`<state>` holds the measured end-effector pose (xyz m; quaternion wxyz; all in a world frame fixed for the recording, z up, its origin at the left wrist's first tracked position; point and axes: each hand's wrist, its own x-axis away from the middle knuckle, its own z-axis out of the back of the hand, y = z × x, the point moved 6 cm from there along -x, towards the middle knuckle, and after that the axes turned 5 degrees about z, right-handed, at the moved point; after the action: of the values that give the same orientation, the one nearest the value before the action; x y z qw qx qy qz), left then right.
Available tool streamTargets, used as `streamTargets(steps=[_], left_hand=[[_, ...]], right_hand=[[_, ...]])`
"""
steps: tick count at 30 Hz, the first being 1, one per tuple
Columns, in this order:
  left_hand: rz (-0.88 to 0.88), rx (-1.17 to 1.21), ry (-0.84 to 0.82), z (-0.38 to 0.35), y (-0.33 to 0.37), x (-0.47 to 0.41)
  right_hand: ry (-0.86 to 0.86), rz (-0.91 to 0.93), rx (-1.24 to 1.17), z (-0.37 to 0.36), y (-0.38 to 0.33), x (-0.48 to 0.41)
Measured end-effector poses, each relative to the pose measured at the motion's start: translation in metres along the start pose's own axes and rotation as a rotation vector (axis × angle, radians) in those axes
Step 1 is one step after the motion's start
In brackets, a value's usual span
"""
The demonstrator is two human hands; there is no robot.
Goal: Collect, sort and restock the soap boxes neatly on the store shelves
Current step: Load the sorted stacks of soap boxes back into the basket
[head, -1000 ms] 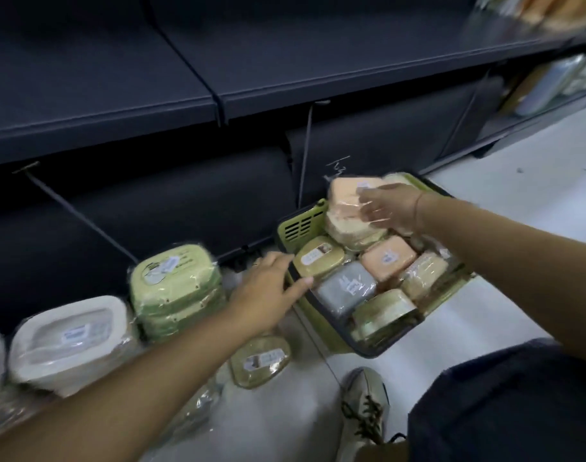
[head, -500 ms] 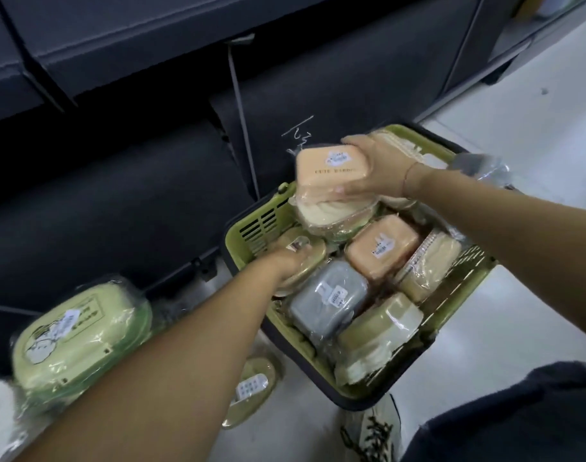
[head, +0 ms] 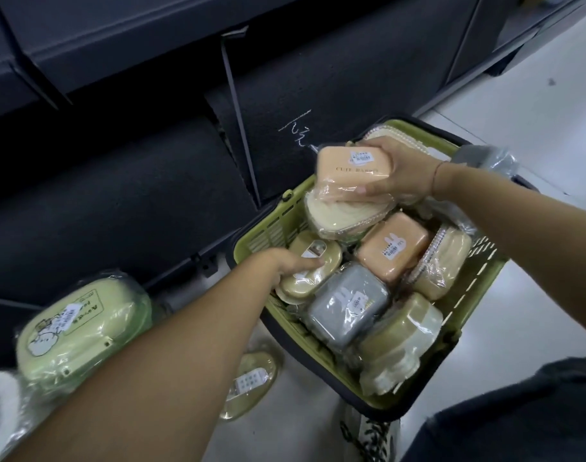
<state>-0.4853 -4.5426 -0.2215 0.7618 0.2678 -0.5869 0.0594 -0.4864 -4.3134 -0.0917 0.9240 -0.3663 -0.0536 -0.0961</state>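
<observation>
Right hand [head: 398,175] gripped a peach rectangular soap box [head: 350,170], left hand [head: 283,265] an olive oval soap box [head: 313,266]; straight lifts seemed safest.

The green basket [head: 268,228] is packed wall to wall, so the only way in is from above, where the left hand [head: 284,265] gripping an olive soap box [head: 313,261] and the right hand [head: 395,175] holding an orange soap box [head: 348,168] fill the far end. The dark shelf base [head: 118,201] stands close behind; bare floor [head: 551,111] lies open to its right
</observation>
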Motion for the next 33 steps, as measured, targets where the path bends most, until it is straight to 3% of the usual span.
streamTargets(steps=[3,4,7,9,13,19,25,30,33], left_hand=[[-0.144,0.051,0.132,-0.005,0.022,0.029],[-0.219,0.184,0.122,-0.007,0.033,0.037],[-0.306,0.748,-0.126,-0.015,0.055,0.061],[-0.299,0.962,-0.151,-0.011,0.056,0.063],[-0.346,0.809,-0.070,-0.011,0.060,0.075],[-0.501,0.711,0.224,0.024,0.027,0.138],[-0.575,0.696,0.316,0.085,-0.085,0.246],[-0.473,0.921,0.429,0.132,-0.221,0.316],[-0.409,1.040,0.454,0.134,-0.294,0.340]], right_hand=[[0.065,-0.030,-0.095,0.001,0.003,0.009],[0.082,-0.033,-0.117,0.001,0.003,0.011],[0.099,-0.058,-0.135,0.004,0.006,0.017],[0.099,-0.068,-0.160,0.008,0.005,0.021],[0.090,-0.075,-0.225,0.019,-0.008,0.031],[0.112,0.023,-0.269,0.032,-0.063,0.053],[-0.046,0.199,-0.127,0.014,-0.173,0.089],[-0.269,0.276,-0.031,-0.044,-0.253,0.121],[-0.397,0.249,0.038,-0.100,-0.265,0.126]])
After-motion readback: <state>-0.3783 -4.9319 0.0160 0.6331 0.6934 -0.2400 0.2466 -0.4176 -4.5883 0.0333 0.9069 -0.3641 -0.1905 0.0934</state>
